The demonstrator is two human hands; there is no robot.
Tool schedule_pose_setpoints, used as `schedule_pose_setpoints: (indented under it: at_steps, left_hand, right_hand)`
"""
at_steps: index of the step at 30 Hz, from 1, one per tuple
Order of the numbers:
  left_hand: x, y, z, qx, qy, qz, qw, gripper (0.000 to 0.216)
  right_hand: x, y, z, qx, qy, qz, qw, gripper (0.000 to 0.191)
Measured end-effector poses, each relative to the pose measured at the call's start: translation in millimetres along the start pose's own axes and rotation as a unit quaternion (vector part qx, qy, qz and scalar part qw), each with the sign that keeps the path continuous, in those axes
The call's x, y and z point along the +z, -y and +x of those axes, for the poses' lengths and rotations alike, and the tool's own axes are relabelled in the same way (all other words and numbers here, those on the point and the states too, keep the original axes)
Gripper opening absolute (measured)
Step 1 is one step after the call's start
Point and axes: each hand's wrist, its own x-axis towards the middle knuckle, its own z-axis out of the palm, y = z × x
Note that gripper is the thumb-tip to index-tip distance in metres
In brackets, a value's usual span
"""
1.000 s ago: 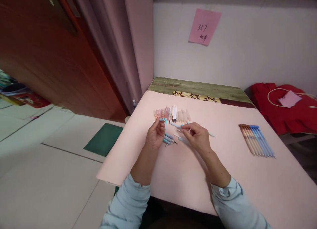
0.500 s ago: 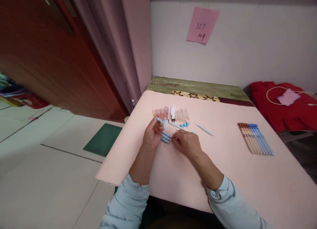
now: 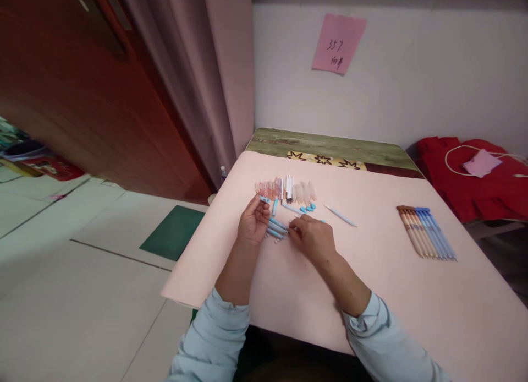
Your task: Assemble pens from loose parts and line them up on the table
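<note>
My left hand (image 3: pixel 254 221) is closed on a short light-blue pen barrel (image 3: pixel 264 199), pinched by thumb and fingertips. My right hand (image 3: pixel 313 236) has its fingers pressed together beside several blue pen barrels (image 3: pixel 276 228) lying on the table; what sits in the fingertips, if anything, is hidden. Tiny pale pieces (image 3: pixel 276 241) lie under the barrels. Beyond my hands are pink see-through tubes (image 3: pixel 267 188), white pen refills (image 3: pixel 289 188), frosted clear tubes (image 3: pixel 304 192) and small blue caps (image 3: pixel 308 208). Another blue barrel (image 3: pixel 274 207) lies by my left fingertips.
A slim pale-blue pen part (image 3: pixel 340 216) lies right of the caps. Further right, a row of brown-topped pens (image 3: pixel 410 233) adjoins blue-topped pens (image 3: pixel 435 233). A pink sheet (image 3: pixel 371 305) covers the table. Red cloth (image 3: pixel 445 189) with a white cable is beyond the right edge.
The pen barrel in my left hand has turned to lie flatter. My right fingers stay by the blue barrels with only a slight shift.
</note>
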Motion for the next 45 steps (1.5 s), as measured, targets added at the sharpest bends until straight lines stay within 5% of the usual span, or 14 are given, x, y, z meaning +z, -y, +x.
schedule_pose_setpoints:
  at_steps: [19, 30, 33, 45]
  left_hand:
    - [-5, 10, 4, 0.003, 0.021, 0.023, 1.0, 0.005]
    - [-7, 10, 5, 0.008, 0.024, 0.016, 1.0, 0.006]
    - [-7, 10, 5, 0.008, 0.03, 0.015, 0.999, 0.005]
    - [-7, 12, 5, -0.002, 0.029, 0.01, 1.0, 0.006]
  right_hand:
    - [-2, 6, 0, 0.01, 0.013, -0.072, 0.997, 0.021]
    - [-17, -12, 4, 0.048, -0.029, 0.064, 0.996, 0.015]
    - [-19, -10, 3, 0.018, 0.002, 0.081, 0.997, 0.013]
    - [-13, 1, -1, -0.014, 0.071, -0.063, 0.995, 0.023]
